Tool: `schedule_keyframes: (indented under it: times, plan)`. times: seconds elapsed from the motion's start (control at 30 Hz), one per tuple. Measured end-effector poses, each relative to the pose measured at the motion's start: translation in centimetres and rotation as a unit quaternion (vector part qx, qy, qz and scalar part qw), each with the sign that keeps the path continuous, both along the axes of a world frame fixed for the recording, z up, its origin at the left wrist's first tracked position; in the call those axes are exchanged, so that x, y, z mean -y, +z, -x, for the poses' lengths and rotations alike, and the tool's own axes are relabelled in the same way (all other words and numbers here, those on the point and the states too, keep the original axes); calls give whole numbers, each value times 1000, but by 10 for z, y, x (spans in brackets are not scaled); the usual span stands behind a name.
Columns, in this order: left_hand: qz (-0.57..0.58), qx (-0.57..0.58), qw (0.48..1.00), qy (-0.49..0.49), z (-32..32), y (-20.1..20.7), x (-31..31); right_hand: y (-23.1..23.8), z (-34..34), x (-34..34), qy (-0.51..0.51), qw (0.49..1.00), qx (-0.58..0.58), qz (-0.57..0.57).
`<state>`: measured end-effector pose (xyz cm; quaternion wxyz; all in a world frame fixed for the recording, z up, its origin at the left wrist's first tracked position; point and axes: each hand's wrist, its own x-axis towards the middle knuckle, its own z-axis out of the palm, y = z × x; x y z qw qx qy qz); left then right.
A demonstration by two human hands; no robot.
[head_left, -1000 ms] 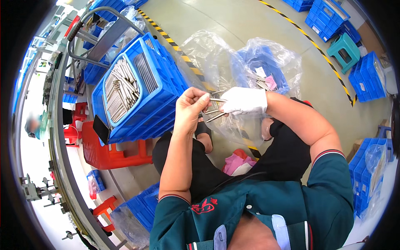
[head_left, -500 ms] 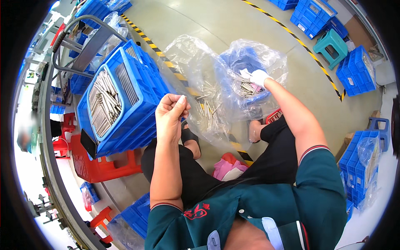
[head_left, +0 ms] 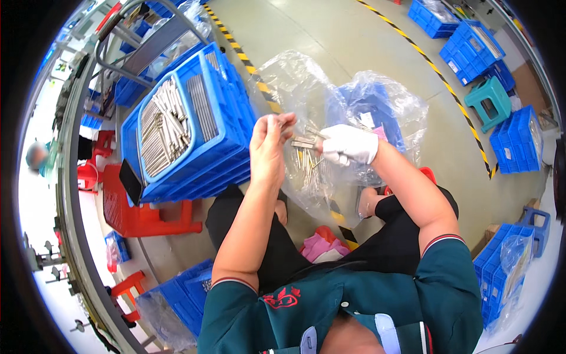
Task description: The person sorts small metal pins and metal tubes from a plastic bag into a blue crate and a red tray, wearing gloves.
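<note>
The left hand [head_left: 268, 144] hangs just beside the right edge of a stack of blue crates [head_left: 237, 112], while the right hand [head_left: 352, 144], in a white glove, is in front of a blue crate [head_left: 386, 106] lined with clear plastic. The space between these two crate edges is where both hands work, near each other above the person's parted knees. A clear plastic sheet [head_left: 289, 74] spreads over the pale floor [head_left: 330, 26] and across one black-and-yellow tape line [head_left: 233, 47]; a second tape line [head_left: 439, 82] runs farther right, with a teal stool [head_left: 489, 103] beyond it. A red stool [head_left: 132, 206] stands by the stack on the left. The right hand is closed around a small bunch of metal rods [head_left: 304, 143], their ends jutting toward the left hand. The left thumb and fingers are drawn together; blur makes it impossible to tell whether they pinch anything. The rods look slim, straight and silver-grey. More loose rods [head_left: 311, 170] lie crisscrossed below on the plastic, and a dense heap [head_left: 168, 127] fills a rounded light-blue tray on the stack, partly in slanting rows.
</note>
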<state>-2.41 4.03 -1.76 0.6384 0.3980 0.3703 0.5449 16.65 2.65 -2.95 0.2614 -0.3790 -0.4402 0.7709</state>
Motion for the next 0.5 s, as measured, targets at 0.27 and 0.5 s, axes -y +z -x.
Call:
schedule_keyframes:
  times: [0.27, 0.5]
  plan:
    - [38, 5, 984, -176, 1, 8, 8, 11, 48, 16, 79, 995, -30, -44]
    - [177, 116, 976, -48, 13, -19, 6, 26, 22, 9, -175, 973, -146, 17]
